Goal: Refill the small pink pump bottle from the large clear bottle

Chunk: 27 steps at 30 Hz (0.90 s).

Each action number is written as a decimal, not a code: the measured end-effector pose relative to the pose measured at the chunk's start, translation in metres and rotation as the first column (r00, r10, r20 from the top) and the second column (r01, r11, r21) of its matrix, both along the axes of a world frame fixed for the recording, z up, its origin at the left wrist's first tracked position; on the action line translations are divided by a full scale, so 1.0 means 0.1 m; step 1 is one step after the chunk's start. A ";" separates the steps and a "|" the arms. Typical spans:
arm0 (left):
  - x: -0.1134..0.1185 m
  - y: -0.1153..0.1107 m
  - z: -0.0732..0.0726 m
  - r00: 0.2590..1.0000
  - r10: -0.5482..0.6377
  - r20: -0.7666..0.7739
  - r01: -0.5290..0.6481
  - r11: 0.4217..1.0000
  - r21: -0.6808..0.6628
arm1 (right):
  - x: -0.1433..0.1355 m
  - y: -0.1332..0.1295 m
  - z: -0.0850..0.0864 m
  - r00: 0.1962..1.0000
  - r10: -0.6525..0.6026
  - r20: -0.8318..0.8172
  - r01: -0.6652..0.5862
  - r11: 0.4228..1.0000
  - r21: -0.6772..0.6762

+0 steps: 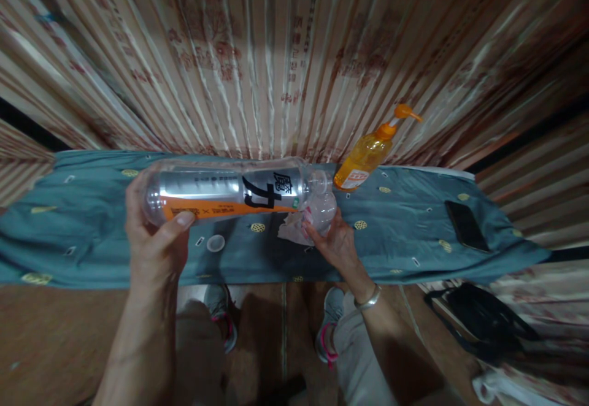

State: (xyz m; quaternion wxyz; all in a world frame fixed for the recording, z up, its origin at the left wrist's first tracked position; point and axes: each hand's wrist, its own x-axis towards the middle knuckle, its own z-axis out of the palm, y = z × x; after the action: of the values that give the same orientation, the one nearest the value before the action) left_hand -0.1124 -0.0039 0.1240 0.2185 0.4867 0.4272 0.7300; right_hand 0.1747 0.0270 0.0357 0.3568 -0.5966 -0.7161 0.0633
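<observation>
My left hand (pixel 159 234) is closed around the base end of a large clear plastic bottle (pixel 221 188) with a silver and orange label. The bottle lies nearly level in the air, its neck pointing right. My right hand (pixel 338 240) is wrapped round a small clear rounded container (pixel 324 205) with pink marks. The bottle's mouth is right at the container's top; whether they touch I cannot tell. Under the container is a pale crumpled piece (pixel 292 229), perhaps tissue or cloth. A small round whitish lid (pixel 216 243) lies on the cloth below the bottle.
A teal patterned cloth (pixel 391 234) covers the narrow table. An orange pump bottle (pixel 363 157) stands at the back, right of my hands. A black phone (pixel 466 225) lies at the right. Pleated curtain (pixel 257 62) hangs behind; a black bag (pixel 483 317) is at lower right.
</observation>
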 end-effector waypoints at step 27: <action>0.03 0.01 0.01 0.995 -0.028 0.099 0.027 1.000 0.012 | 0.01 0.00 -0.07 1.000 -0.003 0.021 0.002 0.999 0.044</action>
State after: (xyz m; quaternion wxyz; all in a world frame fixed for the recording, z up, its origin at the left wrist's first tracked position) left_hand -0.1097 -0.0033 0.1255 0.2470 0.4569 0.4053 0.7523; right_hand 0.1757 0.0273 0.0284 0.3623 -0.5902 -0.7202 0.0405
